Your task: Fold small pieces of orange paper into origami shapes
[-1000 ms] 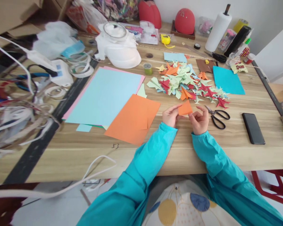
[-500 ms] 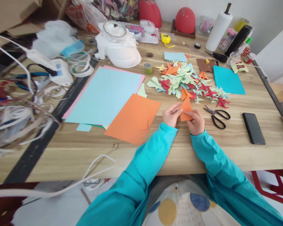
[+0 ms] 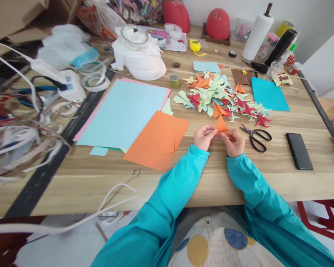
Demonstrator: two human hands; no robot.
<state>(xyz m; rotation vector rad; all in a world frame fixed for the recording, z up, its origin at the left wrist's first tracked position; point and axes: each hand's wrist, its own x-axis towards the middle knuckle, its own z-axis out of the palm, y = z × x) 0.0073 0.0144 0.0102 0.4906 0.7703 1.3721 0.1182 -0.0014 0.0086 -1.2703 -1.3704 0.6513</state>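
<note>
Both hands meet over the wooden table (image 3: 239,178) and pinch a small orange paper piece (image 3: 221,126), folded into a triangle with its tip pointing away from me. My left hand (image 3: 203,137) grips its left side, fingers curled. My right hand (image 3: 235,142) grips its right side. Just beyond lies a pile of folded paper shapes (image 3: 222,98) in green, red and orange. A large orange sheet (image 3: 158,139) lies to the left of my hands.
Black scissors (image 3: 256,137) lie right of my hands, a black phone (image 3: 299,151) further right. Light blue and pink sheets (image 3: 122,113), a teal sheet (image 3: 268,94), a white helmet-like object (image 3: 139,55), a paper towel roll (image 3: 257,35) and tangled tape and cables (image 3: 30,122) crowd the table.
The orange piece went from a flat square held up to a folded triangle. Both hands drew closer together around it.
</note>
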